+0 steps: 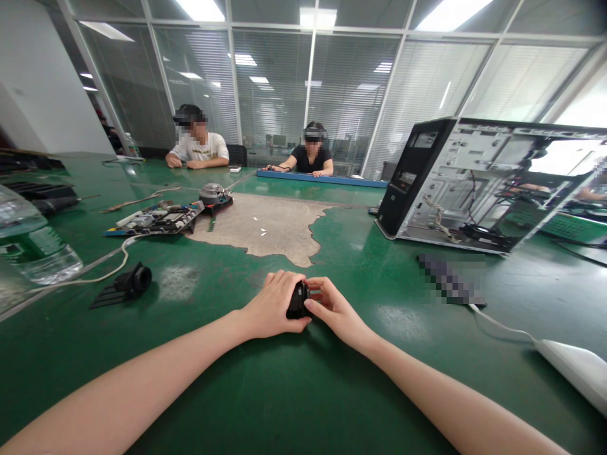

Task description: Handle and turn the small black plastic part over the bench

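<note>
Both of my hands meet around a small black plastic part [298,299] at the middle of the green table. My left hand [272,306] wraps over its left side, thumb at the near edge and fingers along the far side. From the right, my right hand [334,311] pinches it between thumb and fingers. Much of the part is hidden by the fingers, so its exact kind cannot be made out. A black plastic piece with a round collar and slatted base [128,281] lies to the left, apart from my hands.
An opened computer case [417,183] stands at the right. A circuit board [161,218] with a fan cooler [214,194] sits back left, near a water bottle [35,243]. A dark phone-like object [448,278] has a cable to a white device [573,366]. Two people sit across the table.
</note>
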Demonstrator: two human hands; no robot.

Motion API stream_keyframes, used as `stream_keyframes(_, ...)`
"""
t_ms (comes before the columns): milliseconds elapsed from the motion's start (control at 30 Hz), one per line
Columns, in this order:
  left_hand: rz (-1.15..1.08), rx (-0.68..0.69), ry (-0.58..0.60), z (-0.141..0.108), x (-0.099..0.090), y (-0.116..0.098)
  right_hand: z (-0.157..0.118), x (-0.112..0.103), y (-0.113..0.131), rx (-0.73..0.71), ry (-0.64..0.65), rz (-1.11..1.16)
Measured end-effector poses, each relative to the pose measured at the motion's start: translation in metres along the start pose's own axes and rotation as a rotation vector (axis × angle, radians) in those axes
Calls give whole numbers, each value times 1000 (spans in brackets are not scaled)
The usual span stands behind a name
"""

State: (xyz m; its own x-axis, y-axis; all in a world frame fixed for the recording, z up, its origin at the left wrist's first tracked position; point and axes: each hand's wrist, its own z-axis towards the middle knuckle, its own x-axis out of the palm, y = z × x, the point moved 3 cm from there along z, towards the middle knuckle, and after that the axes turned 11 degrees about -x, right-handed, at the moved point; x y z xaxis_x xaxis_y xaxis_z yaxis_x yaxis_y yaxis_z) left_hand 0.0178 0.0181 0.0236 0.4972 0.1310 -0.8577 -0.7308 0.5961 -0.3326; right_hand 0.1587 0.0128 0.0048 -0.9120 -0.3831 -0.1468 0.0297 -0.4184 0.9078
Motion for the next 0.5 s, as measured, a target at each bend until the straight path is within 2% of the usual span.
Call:
stream_keyframes(200, 13, -5, 4, 0, 1, 1, -2, 1, 2, -37, 41, 8)
stream_keyframes(500, 8, 0, 4, 0, 1, 1, 0, 0, -1, -31, -2, 36)
